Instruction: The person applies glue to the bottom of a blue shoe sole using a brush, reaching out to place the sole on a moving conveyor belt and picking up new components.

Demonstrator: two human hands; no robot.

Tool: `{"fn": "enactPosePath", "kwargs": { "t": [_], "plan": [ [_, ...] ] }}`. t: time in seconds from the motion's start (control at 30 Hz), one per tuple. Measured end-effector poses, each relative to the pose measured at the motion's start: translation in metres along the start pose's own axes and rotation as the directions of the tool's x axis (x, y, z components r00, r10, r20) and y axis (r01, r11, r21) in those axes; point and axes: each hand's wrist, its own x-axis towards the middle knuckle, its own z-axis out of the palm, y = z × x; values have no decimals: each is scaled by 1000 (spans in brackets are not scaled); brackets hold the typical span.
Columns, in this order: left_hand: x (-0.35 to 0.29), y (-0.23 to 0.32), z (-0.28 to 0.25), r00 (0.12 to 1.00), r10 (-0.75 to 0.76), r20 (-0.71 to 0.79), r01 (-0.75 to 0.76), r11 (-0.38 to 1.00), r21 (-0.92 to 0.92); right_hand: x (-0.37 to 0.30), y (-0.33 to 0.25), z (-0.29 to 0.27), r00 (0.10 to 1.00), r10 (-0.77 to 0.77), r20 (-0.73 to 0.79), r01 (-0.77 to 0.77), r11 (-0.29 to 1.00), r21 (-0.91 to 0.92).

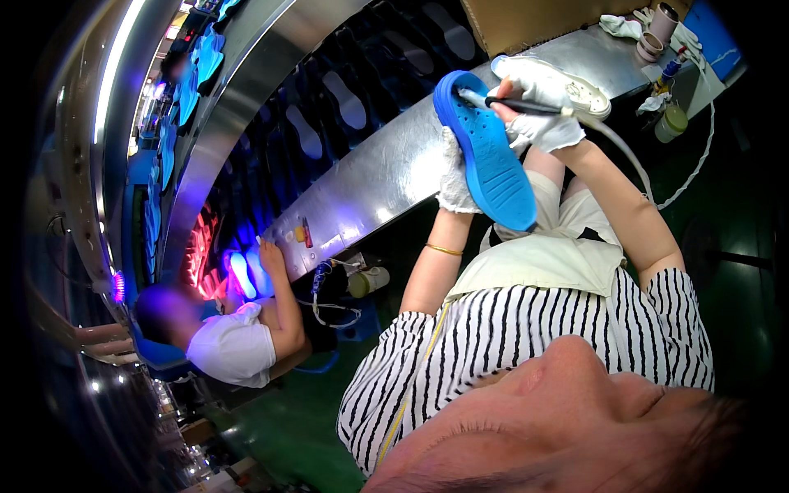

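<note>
Left hand (pixel 454 177), gloved: curled against the blue sole (pixel 499 174) at its side, fingers partly hidden, seemingly to present the inner face to the brush (pixel 538 108). Right hand (pixel 544 127), gloved, some fingertips bare: closed pen-fashion round the brush, presumably for fine control. Blue sole: held between both hands, right of the left, its near end below the right. White sole (pixel 590 92): on desk (pixel 394 185), just beyond right hand.

Left forearm (pixel 436 267) extended forward | left hand (pixel 454 177), white-gloved, gripped, partly hidden | right forearm (pixel 620 193) angled inward from a bent elbow (pixel 664 256) | right hand (pixel 538 122), gloved, was curled, bare fingertips (pixel 505 85) pinching
</note>
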Motion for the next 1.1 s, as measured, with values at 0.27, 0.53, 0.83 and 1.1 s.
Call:
{"fn": "enactPosePath", "kwargs": {
  "t": [0.27, 0.53, 0.83, 1.1],
  "plan": [
    [12, -3, -10, 957, 182, -227, -166, 982, 88, -18, -28, 0, 980, 111, 167, -117, 993, 28],
    [20, 16, -27, 917, 320, -238, -285, 943, 169, -30, -37, 4, 936, 49, 348, -66, 997, 36],
    [21, 38, -14, 927, 316, -202, -293, 946, 137, -35, -28, 4, 900, 125, 418, -216, 960, 177],
    [8, 4, 23, 946, 300, -125, -295, 954, 59, -17, -10, -15, 949, 207, 238, -231, 970, 77]
  ]
}}
